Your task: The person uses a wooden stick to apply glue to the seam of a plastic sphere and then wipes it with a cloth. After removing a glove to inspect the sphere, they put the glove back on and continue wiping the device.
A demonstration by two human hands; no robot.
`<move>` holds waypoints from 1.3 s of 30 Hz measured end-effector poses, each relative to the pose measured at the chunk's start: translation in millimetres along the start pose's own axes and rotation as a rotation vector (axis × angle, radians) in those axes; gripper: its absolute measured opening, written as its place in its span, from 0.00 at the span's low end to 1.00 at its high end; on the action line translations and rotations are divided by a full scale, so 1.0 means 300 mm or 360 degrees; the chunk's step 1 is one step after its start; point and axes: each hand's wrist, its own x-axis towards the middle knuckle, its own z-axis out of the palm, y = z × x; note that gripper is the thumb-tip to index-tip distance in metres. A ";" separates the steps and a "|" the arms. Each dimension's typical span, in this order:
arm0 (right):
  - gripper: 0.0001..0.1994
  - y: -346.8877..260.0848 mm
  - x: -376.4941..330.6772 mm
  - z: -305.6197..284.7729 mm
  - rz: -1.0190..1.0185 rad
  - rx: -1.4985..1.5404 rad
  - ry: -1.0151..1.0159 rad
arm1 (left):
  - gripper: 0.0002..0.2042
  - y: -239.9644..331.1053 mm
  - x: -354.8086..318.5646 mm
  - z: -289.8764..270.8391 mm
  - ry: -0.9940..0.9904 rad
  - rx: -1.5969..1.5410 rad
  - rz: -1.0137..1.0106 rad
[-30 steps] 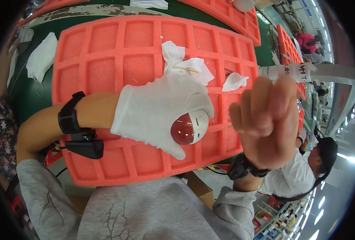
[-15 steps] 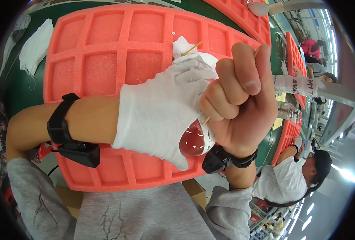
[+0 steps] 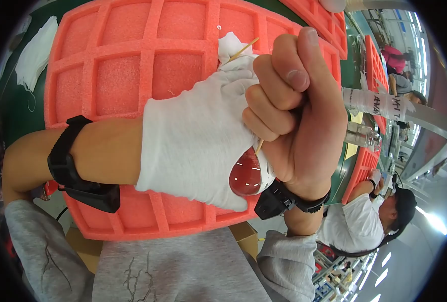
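Observation:
My left hand (image 3: 193, 136), in a white knit glove, is closed around a rounded white object with a glossy dark red face (image 3: 245, 173). The glove and my other hand cover much of it. My bare right hand (image 3: 291, 95) is a fist, palm side up, just over the gloved fingers. From the little-finger side of this fist pokes the end of a thin wooden stick (image 3: 259, 146); the rest of it is hidden. Beyond the gloved fingers, another thin wooden stick (image 3: 244, 49) slants up beside a crumpled white cloth or tissue (image 3: 228, 45).
Beneath my hands lies a red foam tray (image 3: 148, 75) with square pockets. A spare white glove (image 3: 36, 58) rests on the green table at left. A clear glass bottle (image 3: 362, 136) and a taped grey post (image 3: 379, 104) stand at right. Another person (image 3: 356, 224) sits farther right.
My right fist has shifted up and slightly left in the picture. The tray and my left arm appear slightly farther left. The red face remains beneath the gloved hand.

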 end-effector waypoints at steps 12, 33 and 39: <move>0.21 -0.009 -0.030 -0.033 0.0062 0.0064 -0.0024 | 0.17 -0.021 0.045 0.048 0.0085 -0.0314 0.0071; 0.20 0.013 -0.083 -0.051 -0.0071 -0.0097 -0.0159 | 0.11 0.035 0.065 -0.055 -0.0387 -0.0382 -0.0293; 0.20 0.019 -0.071 -0.044 -0.0132 -0.0162 -0.0200 | 0.09 0.017 0.047 0.019 0.0322 -0.0224 0.0075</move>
